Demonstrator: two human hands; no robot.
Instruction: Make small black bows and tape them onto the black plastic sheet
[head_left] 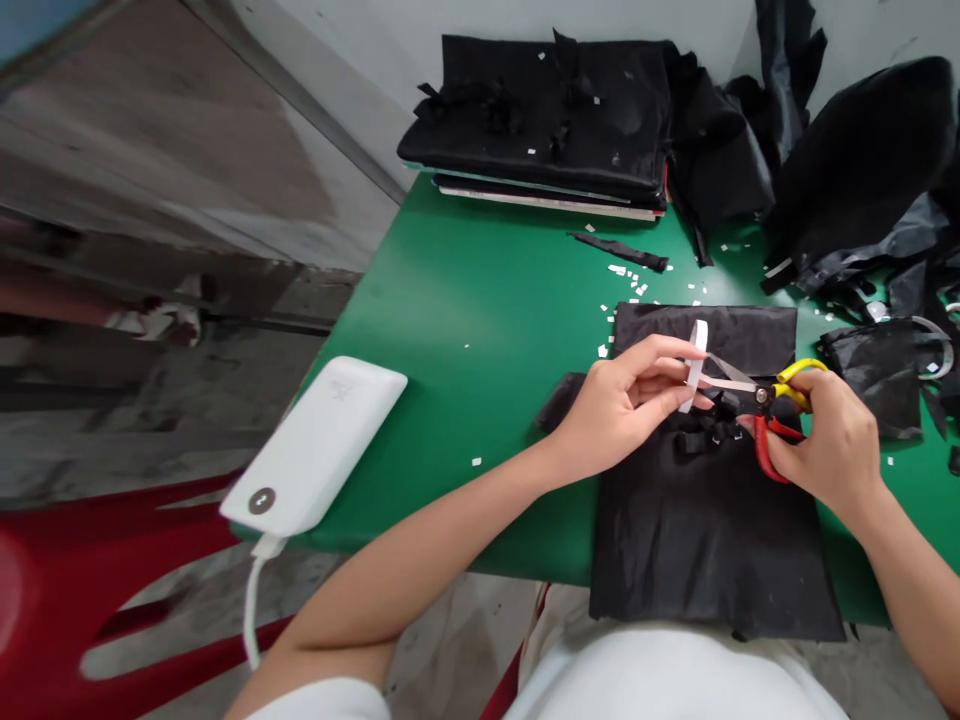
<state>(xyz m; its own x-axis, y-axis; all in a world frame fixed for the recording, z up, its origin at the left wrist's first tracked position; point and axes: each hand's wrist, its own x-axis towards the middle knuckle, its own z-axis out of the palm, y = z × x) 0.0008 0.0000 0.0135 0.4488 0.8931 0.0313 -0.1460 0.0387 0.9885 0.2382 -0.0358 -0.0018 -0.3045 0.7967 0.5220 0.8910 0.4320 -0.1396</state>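
Note:
My left hand [626, 400] pinches a narrow white strip [697, 362] between thumb and fingers. My right hand [836, 440] is wrapped round the handles of scissors [762, 396], one handle yellow and one red. Their blades are parted and point left, with the tips close to the strip and my left fingertips. Whether the blades touch the strip cannot be made out. Below both hands a flat black cloth piece [705, 540] lies on the green table [450, 300] and hangs over its front edge. Small black ties [709, 435] sit on the cloth.
A white power bank [319, 450] with a cable lies at the left edge. Folded black cloth [540, 120] rests on books at the back. Black cloth heaps [862, 170] fill the right. White scraps [637, 285] dot the table. A red chair [112, 560] stands at lower left.

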